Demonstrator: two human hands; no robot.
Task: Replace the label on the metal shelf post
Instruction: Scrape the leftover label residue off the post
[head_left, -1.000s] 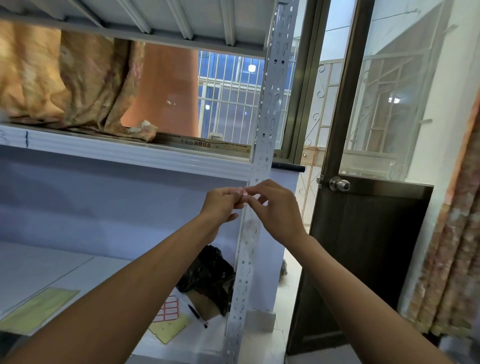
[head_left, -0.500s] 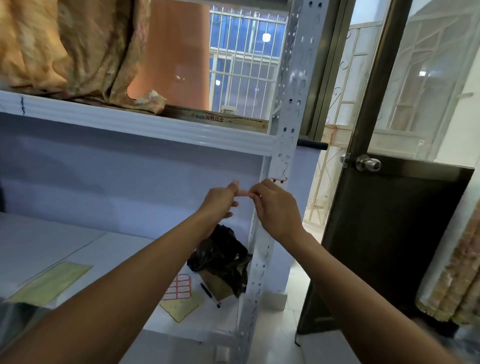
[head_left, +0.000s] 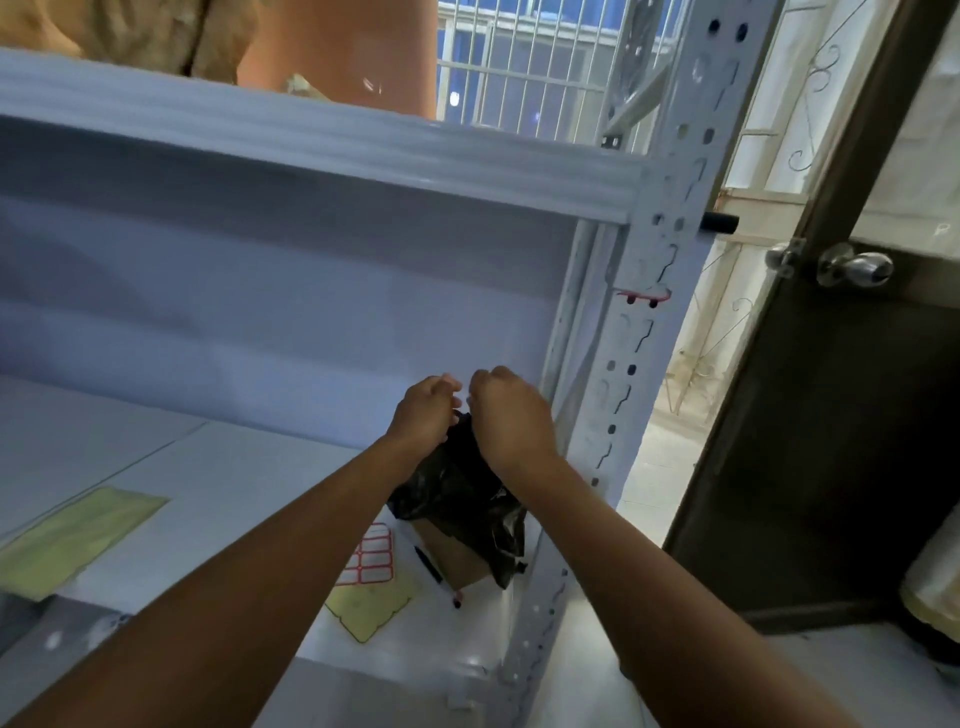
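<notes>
My left hand (head_left: 422, 410) and right hand (head_left: 511, 415) meet fingertip to fingertip, pinching something too small to identify, above the crumpled black plastic bag (head_left: 462, 499). A red-edged label remnant (head_left: 644, 297) clings to the perforated white metal shelf post (head_left: 654, 322), above my hands.

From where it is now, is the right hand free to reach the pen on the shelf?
Probably yes, once it lets go. The right hand is bunched above the black bag, fingertips meeting the left hand; the pen lies uncovered on the shelf below, beside the bag.
</notes>
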